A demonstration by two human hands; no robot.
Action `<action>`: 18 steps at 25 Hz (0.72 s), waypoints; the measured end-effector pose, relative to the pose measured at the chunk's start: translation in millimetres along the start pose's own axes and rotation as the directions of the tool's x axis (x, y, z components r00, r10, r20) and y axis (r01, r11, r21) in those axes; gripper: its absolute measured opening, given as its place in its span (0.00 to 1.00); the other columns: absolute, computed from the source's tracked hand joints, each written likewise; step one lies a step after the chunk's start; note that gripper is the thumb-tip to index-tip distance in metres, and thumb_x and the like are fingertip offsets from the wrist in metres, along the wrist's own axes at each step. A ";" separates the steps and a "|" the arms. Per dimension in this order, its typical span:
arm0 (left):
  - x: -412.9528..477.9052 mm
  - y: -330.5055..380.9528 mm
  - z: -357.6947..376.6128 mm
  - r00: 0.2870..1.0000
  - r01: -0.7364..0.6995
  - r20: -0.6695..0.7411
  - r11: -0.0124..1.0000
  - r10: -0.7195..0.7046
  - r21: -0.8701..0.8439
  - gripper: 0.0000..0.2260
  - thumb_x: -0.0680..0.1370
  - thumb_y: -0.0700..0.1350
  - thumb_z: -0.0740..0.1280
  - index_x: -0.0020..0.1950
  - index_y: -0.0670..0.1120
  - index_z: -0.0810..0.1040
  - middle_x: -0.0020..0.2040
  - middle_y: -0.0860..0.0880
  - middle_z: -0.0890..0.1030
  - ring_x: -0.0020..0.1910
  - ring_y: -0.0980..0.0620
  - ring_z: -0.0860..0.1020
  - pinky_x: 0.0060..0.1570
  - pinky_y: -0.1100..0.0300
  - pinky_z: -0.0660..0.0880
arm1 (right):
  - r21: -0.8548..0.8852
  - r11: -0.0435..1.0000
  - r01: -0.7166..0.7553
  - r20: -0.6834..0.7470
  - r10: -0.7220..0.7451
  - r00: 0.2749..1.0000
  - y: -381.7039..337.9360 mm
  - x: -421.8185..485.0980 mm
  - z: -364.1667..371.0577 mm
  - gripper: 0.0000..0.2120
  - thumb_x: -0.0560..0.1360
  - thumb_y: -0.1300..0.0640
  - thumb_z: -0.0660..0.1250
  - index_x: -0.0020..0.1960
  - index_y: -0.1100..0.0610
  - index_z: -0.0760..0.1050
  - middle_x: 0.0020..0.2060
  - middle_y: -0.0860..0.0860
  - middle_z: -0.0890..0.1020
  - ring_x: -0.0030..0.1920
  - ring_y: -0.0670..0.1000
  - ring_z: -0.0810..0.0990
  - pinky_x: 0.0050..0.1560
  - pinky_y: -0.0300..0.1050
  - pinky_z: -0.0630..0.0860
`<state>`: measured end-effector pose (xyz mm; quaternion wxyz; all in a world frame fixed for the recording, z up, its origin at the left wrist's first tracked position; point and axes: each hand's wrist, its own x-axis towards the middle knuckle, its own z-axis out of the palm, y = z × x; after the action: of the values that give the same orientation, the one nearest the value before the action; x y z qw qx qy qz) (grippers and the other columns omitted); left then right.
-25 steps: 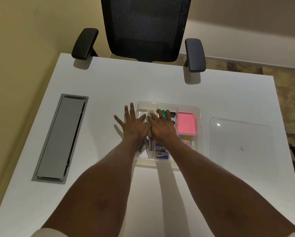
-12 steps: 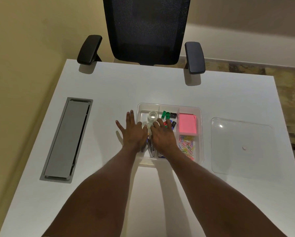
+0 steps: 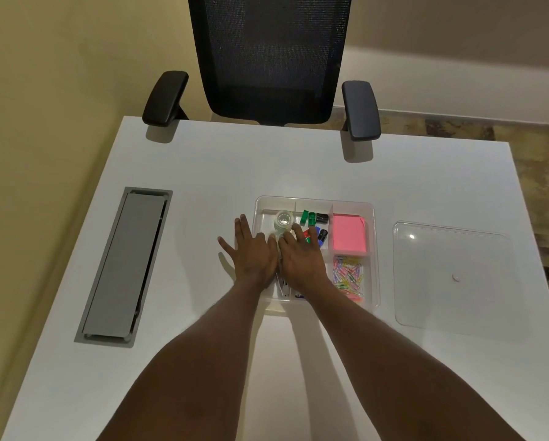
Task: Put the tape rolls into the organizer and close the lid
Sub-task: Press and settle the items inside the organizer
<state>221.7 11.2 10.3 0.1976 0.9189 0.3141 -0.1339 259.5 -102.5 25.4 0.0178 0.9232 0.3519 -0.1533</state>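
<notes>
A clear plastic organizer (image 3: 374, 256) with several compartments sits on the white desk. Clear tape rolls (image 3: 283, 220) stand in its far left compartment. My left hand (image 3: 253, 253) lies flat with fingers spread over the organizer's left edge and the desk beside it. My right hand (image 3: 301, 255) lies flat over the organizer's middle, fingertips just below the tape rolls. Neither hand holds anything. The clear lid (image 3: 451, 275) lies flat on the desk to the right of the organizer, apart from it.
Pink sticky notes (image 3: 349, 235), coloured paper clips (image 3: 348, 276) and small coloured clips (image 3: 313, 218) fill other compartments. A grey cable hatch (image 3: 123, 265) is set into the desk at left. A black office chair (image 3: 268, 58) stands at the desk's far edge.
Both hands have drawn back toward me off the tape rolls, which now stand uncovered in the far left compartment. The view has tilted slightly.
</notes>
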 end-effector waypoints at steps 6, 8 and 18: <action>-0.3 8.2 6.4 0.998 0.063 0.040 0.986 -0.057 -0.157 0.23 0.86 0.59 0.52 0.63 0.53 0.84 0.86 0.48 0.48 0.85 0.50 0.41 0.77 0.31 0.36 | 0.072 0.997 0.005 -0.057 -0.001 0.998 1.5 -2.9 2.7 0.28 0.82 0.43 0.58 0.77 0.55 0.64 0.76 0.57 0.68 0.79 0.60 0.61 0.78 0.63 0.55; 2.1 7.4 5.6 0.997 0.083 0.018 0.979 -0.081 -0.185 0.23 0.85 0.59 0.52 0.62 0.52 0.84 0.86 0.48 0.50 0.85 0.49 0.42 0.77 0.31 0.36 | 0.058 0.998 -0.010 -0.095 0.016 0.995 6.5 -4.2 5.3 0.24 0.82 0.45 0.59 0.73 0.55 0.69 0.75 0.56 0.71 0.77 0.58 0.65 0.76 0.60 0.59; 15.4 11.8 0.7 0.987 0.126 0.109 0.987 -0.116 -0.098 0.18 0.83 0.60 0.60 0.65 0.55 0.83 0.86 0.46 0.48 0.85 0.46 0.41 0.77 0.28 0.40 | 0.165 0.986 -0.006 -0.125 0.027 0.992 15.7 -12.7 33.8 0.23 0.86 0.46 0.52 0.79 0.52 0.64 0.79 0.53 0.66 0.80 0.55 0.61 0.81 0.56 0.48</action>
<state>240.8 10.4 7.3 0.2529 0.8784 0.3654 -0.1761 251.7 -127.3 -4.2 -0.0793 0.9324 0.3306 -0.1223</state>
